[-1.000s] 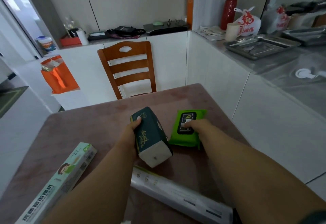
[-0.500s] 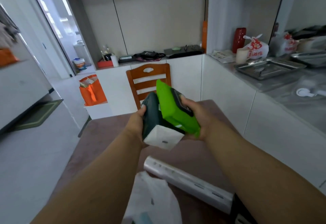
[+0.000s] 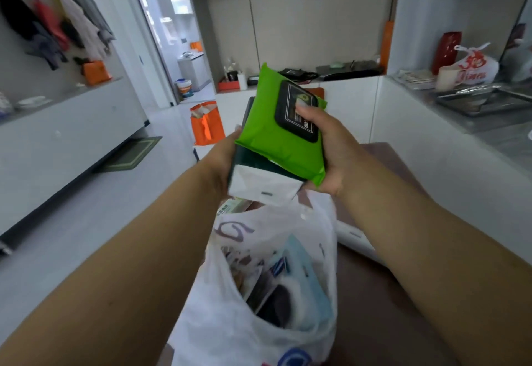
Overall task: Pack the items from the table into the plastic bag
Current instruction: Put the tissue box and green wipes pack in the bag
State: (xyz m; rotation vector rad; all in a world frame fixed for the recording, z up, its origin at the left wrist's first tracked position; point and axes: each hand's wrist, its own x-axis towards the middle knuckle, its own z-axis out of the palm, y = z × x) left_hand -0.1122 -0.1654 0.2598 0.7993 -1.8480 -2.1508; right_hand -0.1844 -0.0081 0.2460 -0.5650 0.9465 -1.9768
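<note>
A green wet-wipes pack (image 3: 276,135) with a black lid lies stacked on a dark green tissue pack (image 3: 259,181) whose white end faces me. My left hand (image 3: 223,158) grips the tissue pack from the left. My right hand (image 3: 331,149) holds the wipes pack, thumb on its lid, fingers under the stack. Both packs hover just above the open mouth of a white plastic bag (image 3: 230,322) that stands on the table (image 3: 383,308) and holds several packaged items.
A silver roll (image 3: 357,239) lies on the table behind the bag, partly under my right arm. A box end (image 3: 230,207) peeks out behind the bag's rim. An orange bag (image 3: 207,123) stands on the floor; a counter with a tray (image 3: 483,100) runs along the right.
Both hands lifted the two packs off the table, stacked them together and carried them left to above the bag's mouth. My head turned left, bringing the bag into view.
</note>
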